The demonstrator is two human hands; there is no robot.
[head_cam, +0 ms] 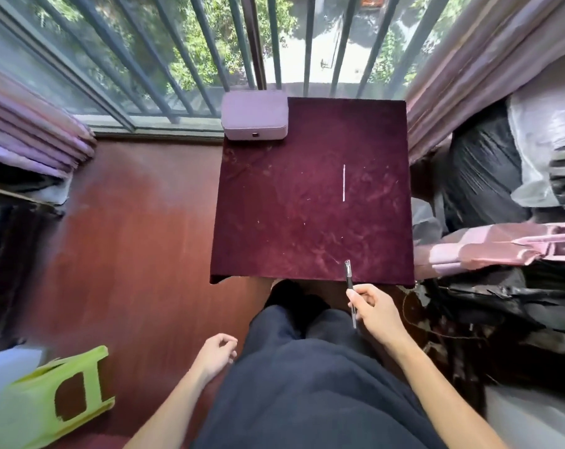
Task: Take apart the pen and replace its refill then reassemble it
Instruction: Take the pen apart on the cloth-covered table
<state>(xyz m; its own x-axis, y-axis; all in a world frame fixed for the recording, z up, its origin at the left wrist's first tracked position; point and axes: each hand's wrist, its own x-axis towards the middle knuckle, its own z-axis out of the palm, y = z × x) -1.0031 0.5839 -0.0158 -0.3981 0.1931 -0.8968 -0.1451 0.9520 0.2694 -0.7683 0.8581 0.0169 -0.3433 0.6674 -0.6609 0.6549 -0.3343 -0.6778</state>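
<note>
Right hand (pixel 373 311) gripping; left hand (pixel 218 353) loosely curled.

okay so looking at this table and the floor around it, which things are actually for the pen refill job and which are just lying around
For the job:
pen, held in the right hand
thin white refill, lying on the maroon tablecloth
left hand, holding nothing, down beside the lap

Just lying about:
lilac case at the table's far left corner
green plastic stool, tipped over on the floor
black bags to the right

No readable text, label, brand, number or sign is showing anywhere; nothing in view is bearing legible marks.
</note>
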